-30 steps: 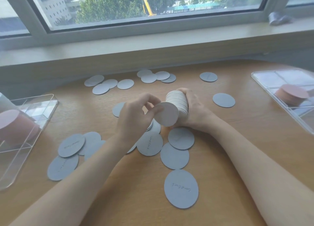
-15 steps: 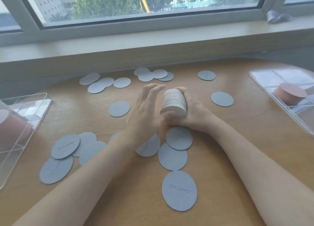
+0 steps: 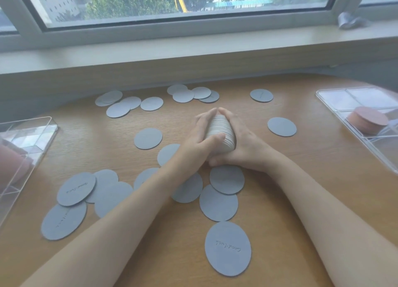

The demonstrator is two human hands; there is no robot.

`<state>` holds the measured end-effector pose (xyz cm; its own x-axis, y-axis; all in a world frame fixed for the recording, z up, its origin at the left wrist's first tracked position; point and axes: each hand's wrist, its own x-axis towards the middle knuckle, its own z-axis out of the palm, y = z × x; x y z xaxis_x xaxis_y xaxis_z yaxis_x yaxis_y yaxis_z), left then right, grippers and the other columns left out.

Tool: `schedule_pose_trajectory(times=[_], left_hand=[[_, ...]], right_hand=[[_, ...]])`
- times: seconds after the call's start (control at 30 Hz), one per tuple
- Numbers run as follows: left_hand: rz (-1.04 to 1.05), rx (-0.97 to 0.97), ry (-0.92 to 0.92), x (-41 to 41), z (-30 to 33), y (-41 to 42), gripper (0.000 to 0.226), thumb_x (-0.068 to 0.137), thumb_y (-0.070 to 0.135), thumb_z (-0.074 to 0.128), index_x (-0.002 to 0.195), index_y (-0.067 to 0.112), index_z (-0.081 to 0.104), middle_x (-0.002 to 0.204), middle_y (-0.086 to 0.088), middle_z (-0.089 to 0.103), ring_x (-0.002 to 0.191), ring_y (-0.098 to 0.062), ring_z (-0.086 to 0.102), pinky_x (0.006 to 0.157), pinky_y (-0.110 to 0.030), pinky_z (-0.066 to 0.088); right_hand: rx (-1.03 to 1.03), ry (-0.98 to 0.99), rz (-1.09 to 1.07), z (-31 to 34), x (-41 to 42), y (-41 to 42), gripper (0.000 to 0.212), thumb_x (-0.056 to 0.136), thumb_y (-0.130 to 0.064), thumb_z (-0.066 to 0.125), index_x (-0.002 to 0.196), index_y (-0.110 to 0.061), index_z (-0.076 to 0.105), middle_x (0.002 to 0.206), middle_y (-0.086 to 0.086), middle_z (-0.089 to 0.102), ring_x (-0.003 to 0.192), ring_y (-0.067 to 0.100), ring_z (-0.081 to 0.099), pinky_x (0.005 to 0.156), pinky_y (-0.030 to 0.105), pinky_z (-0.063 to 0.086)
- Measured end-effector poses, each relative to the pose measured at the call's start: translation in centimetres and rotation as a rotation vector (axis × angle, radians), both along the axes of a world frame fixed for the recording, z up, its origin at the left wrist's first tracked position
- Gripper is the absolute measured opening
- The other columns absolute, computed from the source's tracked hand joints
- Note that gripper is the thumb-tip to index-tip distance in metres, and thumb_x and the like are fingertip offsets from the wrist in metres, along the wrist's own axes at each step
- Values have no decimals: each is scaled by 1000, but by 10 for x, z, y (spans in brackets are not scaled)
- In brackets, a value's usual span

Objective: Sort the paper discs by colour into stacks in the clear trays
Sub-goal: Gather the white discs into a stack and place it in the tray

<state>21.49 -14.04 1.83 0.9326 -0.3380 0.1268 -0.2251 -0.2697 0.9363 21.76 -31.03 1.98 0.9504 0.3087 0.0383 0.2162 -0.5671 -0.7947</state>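
Before you: about twenty-two loose grey discs (image 3: 148, 138), one stack of white discs (image 3: 219, 128) between your left hand (image 3: 193, 144) and right hand (image 3: 245, 146), two clear trays (image 3: 323, 94), two pink stacks (image 3: 368, 119).

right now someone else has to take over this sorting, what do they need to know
Left hand and right hand both grip one stack of cream discs, held on edge above the table, fingers pressed against either side.
Done: a pink stack sits in the right clear tray; another pink stack is in the left clear tray.
Left: set the cream stack in a tray, then gather the many blue discs lying loose across the table and stack them in a tray.
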Motion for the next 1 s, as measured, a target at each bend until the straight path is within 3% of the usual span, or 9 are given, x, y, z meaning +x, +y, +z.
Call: schedule_pose_trajectory(times=[0.1, 0.2, 0.27, 0.33, 0.43, 0.6, 0.73, 0.83, 1.0], left_hand=[[12, 30, -14, -3, -1, -5, 67, 92, 40, 47, 154, 28, 28, 144, 23, 27, 136, 10, 26, 103, -7, 24], [63, 67, -51, -3, -2, -9, 64, 97, 47, 45, 154, 25, 29, 143, 19, 29, 135, 10, 26, 100, -1, 21], [97, 74, -61, -3, -4, -9, 60, 98, 49, 48, 151, 26, 32, 143, 14, 32, 133, 8, 30, 97, 4, 22], [137, 46, -58, -4, -6, -10, 52, 101, 42, 53, 148, 28, 35, 141, 13, 35, 131, 7, 34, 97, 0, 27], [169, -15, -19, -6, -7, -11, 48, 99, 39, 56, 142, 33, 38, 140, 17, 36, 128, 15, 33, 96, -10, 32], [169, -67, 15, -4, -7, -9, 50, 93, 41, 57, 140, 34, 40, 141, 20, 36, 120, 28, 30, 91, -8, 31], [201, -43, -4, -4, -7, -8, 49, 96, 39, 56, 140, 31, 39, 138, 15, 38, 128, 10, 37, 99, -17, 37], [203, -18, 14, -3, -5, -6, 55, 89, 48, 52, 139, 32, 38, 134, 12, 38, 128, -5, 43, 104, -31, 44], [130, 91, 40, 0, 10, 0, 46, 99, 48, 51, 140, 29, 40, 135, 12, 42, 119, 0, 47, 91, -20, 44]], right_hand=[[3, 14, -13, -2, 2, 2, 127, 54, -52, 90, 152, -42, 10, 151, -17, 28, 137, 4, 34, 111, 39, 39], [1, 5, -2, -2, 4, 4, 122, 54, -57, 85, 151, -41, 13, 152, -17, 28, 139, 4, 33, 113, 40, 38], [-5, 4, 2, -3, 4, 4, 118, 57, -55, 84, 151, -41, 15, 153, -16, 28, 139, 4, 32, 113, 40, 37], [-14, -4, 5, -3, 3, 5, 116, 60, -53, 83, 152, -39, 14, 154, -15, 28, 140, 5, 32, 113, 40, 37], [-12, -7, 23, -2, 1, 8, 112, 69, -42, 83, 154, -32, 11, 157, -12, 25, 142, 6, 30, 115, 39, 34], [-20, -23, 40, 0, 0, 12, 112, 74, -33, 84, 157, -26, 8, 159, -11, 18, 146, 4, 21, 119, 32, 27], [-43, 7, 47, 0, -3, 3, 122, 69, -42, 87, 157, -32, 4, 160, -17, 15, 144, -1, 20, 115, 25, 26], [-54, 31, 67, -5, 0, 2, 122, 67, -43, 88, 155, -33, 4, 155, -14, 23, 140, 3, 29, 113, 30, 33], [-35, 31, 31, -8, 5, 1, 114, 61, -54, 88, 149, -33, 19, 137, -12, 46, 124, 7, 48, 103, 39, 45]])
